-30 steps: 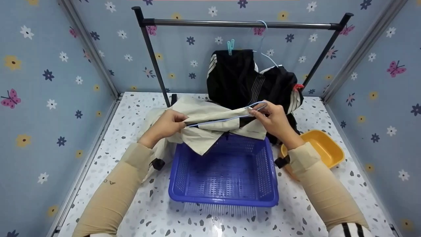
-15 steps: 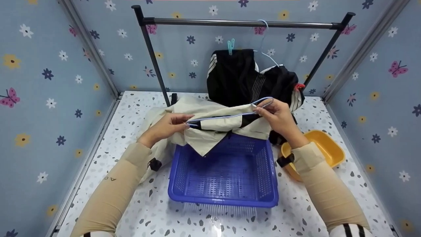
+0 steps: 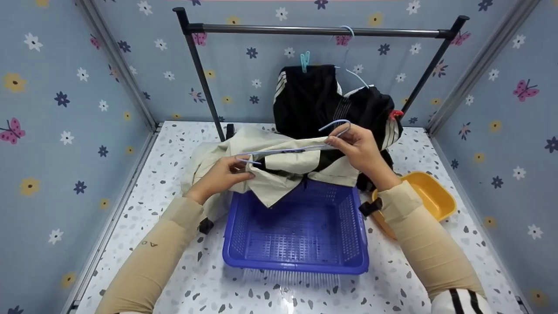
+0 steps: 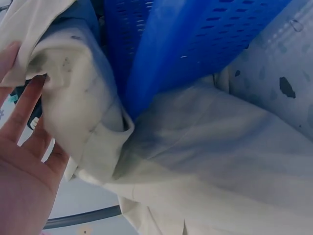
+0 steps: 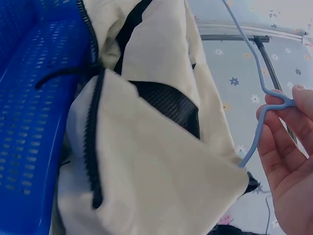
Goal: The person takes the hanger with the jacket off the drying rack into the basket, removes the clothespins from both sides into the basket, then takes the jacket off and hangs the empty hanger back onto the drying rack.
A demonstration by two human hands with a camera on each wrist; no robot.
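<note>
My right hand (image 3: 359,146) pinches a light-blue wire hanger (image 3: 283,151) at its neck, just below the hook; the right wrist view shows thumb and fingertips on the wire (image 5: 259,125). A cream zip jacket (image 3: 274,188) with a black lining lies bunched over the back rim of the basket, its black zipper (image 5: 90,142) hanging down. With thumb and index finger, my left hand (image 3: 220,179) holds the jacket's edge beside the hanger's left end. That end reaches over the left fingers, and part of the hanger's right side is hidden by the jacket.
A blue basket (image 3: 296,266) stands in front. Behind, a black jacket (image 3: 305,102) hangs on a hanger from the rack bar (image 3: 279,30), with a turquoise clothespin (image 3: 304,62) clipped on it. A yellow tub (image 3: 433,198) sits at the right on the speckled table (image 3: 174,279).
The hanger's left end has moved left past my left fingers, which have spread and shifted to the jacket's edge. My right hand has moved slightly left, and the hook has turned to point left.
</note>
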